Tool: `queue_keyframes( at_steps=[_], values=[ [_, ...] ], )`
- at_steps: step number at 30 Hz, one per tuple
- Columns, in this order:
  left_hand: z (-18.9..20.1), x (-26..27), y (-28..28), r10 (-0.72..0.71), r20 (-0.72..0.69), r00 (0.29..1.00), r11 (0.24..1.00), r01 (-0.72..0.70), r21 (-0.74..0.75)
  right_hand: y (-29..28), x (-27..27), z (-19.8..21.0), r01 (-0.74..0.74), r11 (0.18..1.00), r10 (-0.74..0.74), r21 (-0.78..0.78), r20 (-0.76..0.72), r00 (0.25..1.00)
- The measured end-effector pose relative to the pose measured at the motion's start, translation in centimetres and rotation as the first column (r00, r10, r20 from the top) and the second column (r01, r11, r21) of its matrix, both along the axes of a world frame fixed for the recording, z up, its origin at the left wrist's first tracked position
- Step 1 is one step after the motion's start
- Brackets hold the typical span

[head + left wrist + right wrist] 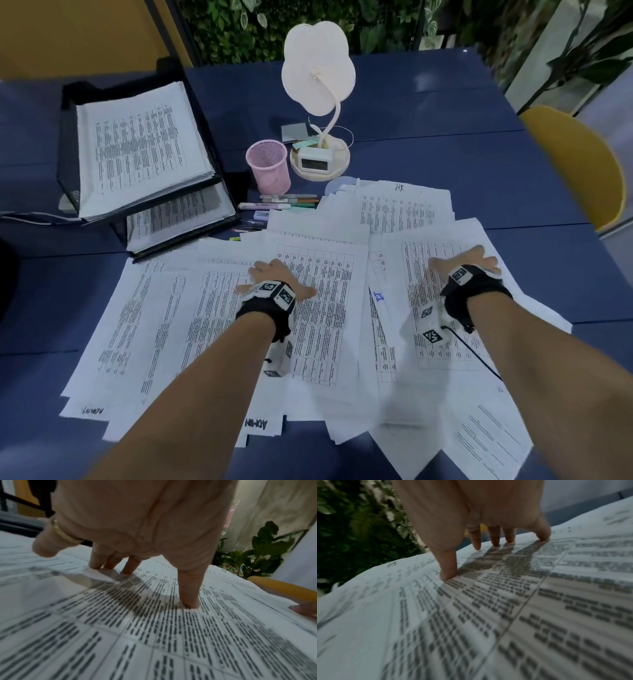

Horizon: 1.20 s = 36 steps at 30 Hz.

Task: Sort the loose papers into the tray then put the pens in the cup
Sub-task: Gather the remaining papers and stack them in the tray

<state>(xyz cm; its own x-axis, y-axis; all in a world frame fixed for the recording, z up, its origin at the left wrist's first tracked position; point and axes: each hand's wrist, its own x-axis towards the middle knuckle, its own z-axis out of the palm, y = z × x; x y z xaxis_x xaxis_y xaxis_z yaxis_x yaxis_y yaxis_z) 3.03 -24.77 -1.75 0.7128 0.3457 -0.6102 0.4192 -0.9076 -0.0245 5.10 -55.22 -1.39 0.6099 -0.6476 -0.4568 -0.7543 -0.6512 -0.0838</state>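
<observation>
Several loose printed papers lie spread and overlapping across the near part of the blue table. My left hand presses on a middle sheet with spread fingertips. My right hand presses the same way on a sheet further right, its fingertips touching the paper. A black stacked paper tray with sheets in both levels stands at the back left. A pink mesh cup stands behind the papers. Several pens and markers lie between cup and papers.
A white flower-shaped desk lamp with a small clock in its base stands right of the cup. A yellow chair is at the table's right edge. Plants line the back wall. A small eraser lies by the pens.
</observation>
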Motion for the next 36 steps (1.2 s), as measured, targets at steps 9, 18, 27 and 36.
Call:
queue_keyframes(
  at_steps=[9, 18, 27, 36],
  values=[
    [1.8, 1.7, -1.6, -0.166, -0.015, 0.986, 0.986, 0.166, 0.016, -2.9, 0.1, -0.3, 0.074, 0.997, -0.074, -0.011, -0.011, 0.997],
    [2.6, 1.6, -1.8, -0.096, 0.001, 0.995, 0.995, 0.096, 0.002, -4.0, 0.9, 1.3, 0.041, 0.999, -0.041, 0.000, -0.051, 0.998],
    [3.1, 0.9, -1.6, -0.143, 0.038, 0.989, 0.988, 0.140, 0.061, 0.2, 2.9, 7.0, -0.241, 0.970, 0.213, 0.031, 0.369, 0.905],
    [0.9, 0.2, -0.4, -0.184, 0.073, 0.980, 0.983, 0.183, 0.030, 5.2, 3.0, 17.1, -0.416, 0.889, 0.414, -0.191, 0.722, 0.554]
  ],
)
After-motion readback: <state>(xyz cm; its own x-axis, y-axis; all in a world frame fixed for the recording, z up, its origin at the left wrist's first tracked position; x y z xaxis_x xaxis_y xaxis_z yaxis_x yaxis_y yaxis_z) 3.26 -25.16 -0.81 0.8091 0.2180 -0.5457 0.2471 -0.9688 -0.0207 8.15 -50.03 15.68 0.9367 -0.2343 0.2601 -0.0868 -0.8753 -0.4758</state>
